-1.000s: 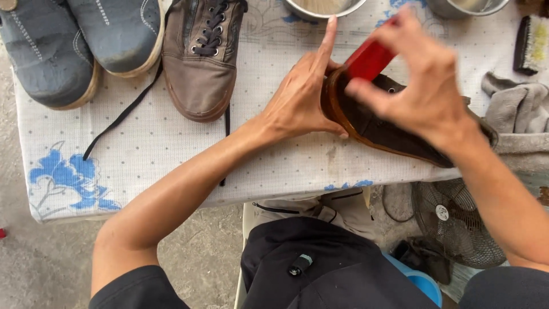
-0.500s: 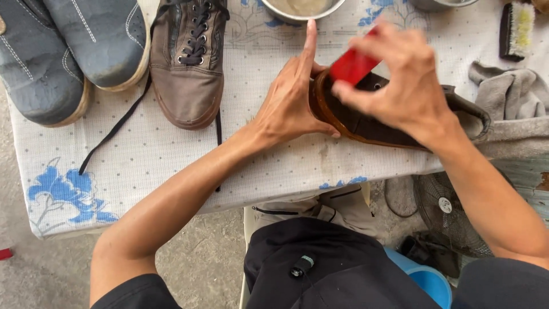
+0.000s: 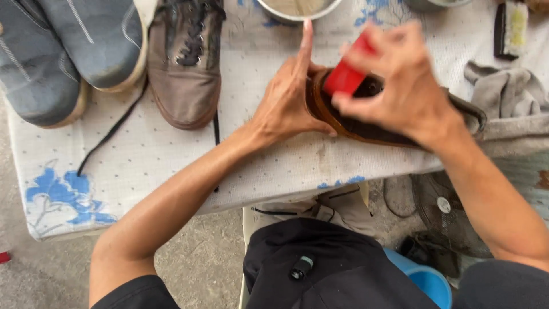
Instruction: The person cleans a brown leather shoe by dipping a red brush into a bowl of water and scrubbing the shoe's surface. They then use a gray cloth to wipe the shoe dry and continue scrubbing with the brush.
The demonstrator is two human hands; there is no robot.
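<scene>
A pair of grey-blue slip-on shoes (image 3: 68,57) lies at ten o'clock, a brown lace-up shoe (image 3: 186,68) just beside them. A metal bowl (image 3: 297,8) sits at twelve, a scrub brush (image 3: 510,30) at one, a grey rag (image 3: 506,94) at three.
</scene>
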